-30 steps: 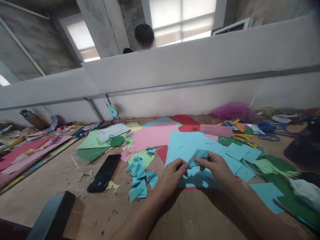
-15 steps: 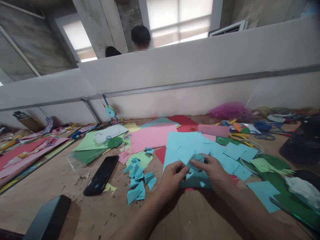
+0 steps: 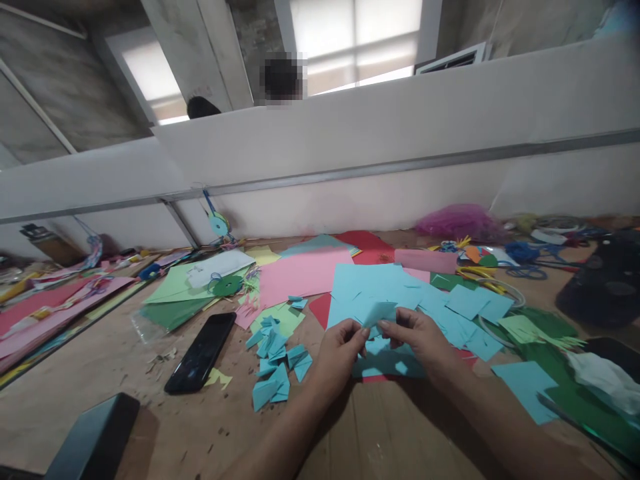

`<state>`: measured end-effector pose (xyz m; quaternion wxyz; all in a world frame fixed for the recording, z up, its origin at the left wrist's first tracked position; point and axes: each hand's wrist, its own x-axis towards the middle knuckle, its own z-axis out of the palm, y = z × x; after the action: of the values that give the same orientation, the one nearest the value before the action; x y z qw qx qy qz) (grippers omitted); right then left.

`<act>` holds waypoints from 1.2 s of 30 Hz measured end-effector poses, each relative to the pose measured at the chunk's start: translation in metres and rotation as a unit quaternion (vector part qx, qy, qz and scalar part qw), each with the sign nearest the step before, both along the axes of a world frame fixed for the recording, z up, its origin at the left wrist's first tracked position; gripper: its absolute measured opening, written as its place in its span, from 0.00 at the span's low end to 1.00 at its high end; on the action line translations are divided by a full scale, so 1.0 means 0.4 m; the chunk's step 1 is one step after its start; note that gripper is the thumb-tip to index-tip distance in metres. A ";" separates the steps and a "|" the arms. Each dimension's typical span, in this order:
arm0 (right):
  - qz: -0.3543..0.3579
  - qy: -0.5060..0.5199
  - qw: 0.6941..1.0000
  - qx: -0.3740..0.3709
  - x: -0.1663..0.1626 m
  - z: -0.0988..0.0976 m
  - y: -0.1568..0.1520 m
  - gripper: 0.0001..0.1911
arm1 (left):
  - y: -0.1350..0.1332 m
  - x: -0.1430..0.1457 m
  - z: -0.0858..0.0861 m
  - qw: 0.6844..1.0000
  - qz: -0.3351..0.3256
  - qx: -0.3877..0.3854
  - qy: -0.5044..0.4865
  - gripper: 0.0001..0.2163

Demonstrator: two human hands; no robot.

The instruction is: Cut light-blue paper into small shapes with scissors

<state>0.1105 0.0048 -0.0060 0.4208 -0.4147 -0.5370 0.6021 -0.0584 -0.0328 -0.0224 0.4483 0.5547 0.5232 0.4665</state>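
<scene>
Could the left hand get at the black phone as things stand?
Probably yes, though the left hand is pinching blue paper; small folded pieces lie between it and the black phone, but look easy to reach over.

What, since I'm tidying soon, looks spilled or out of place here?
Yellow scraps lie beside the black phone like stray offcuts, and a white wad at far right looks odd, crumpled by the green sheet. The held blue paper seems undamaged.

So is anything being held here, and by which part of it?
Yes: a small blue paper piece. The left hand pinches it near its lower left corner, the right hand near its lower right edge.
</scene>
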 end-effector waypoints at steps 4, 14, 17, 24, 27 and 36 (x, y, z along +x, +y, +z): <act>-0.019 -0.010 1.000 0.003 0.001 0.003 -0.003 0.19 | -0.001 0.005 -0.001 1.000 0.005 -0.002 -0.016 0.16; -0.019 -0.002 1.000 0.021 0.002 -0.009 0.002 0.19 | -0.001 0.007 0.001 1.000 0.011 -0.012 -0.020 0.16; 0.010 0.004 1.000 0.018 0.003 -0.017 0.007 0.18 | 0.002 0.006 -0.006 1.000 0.024 -0.005 -0.008 0.15; 0.009 -0.005 1.000 0.017 -0.003 -0.011 0.000 0.16 | -0.014 0.017 0.034 0.999 -0.023 -0.012 0.029 0.15; 0.017 -0.003 1.000 0.024 -0.005 -0.008 -0.004 0.15 | -0.016 0.019 0.037 0.999 -0.028 -0.022 0.024 0.15; 0.001 -0.008 1.000 0.028 0.000 -0.021 0.002 0.17 | -0.007 0.006 0.013 0.997 -0.059 -0.038 -0.014 0.16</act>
<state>0.1106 0.0055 -0.0145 0.4269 -0.4069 -0.5575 0.5842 -0.0558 -0.0354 -0.0172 0.5032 0.5607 0.5003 0.4268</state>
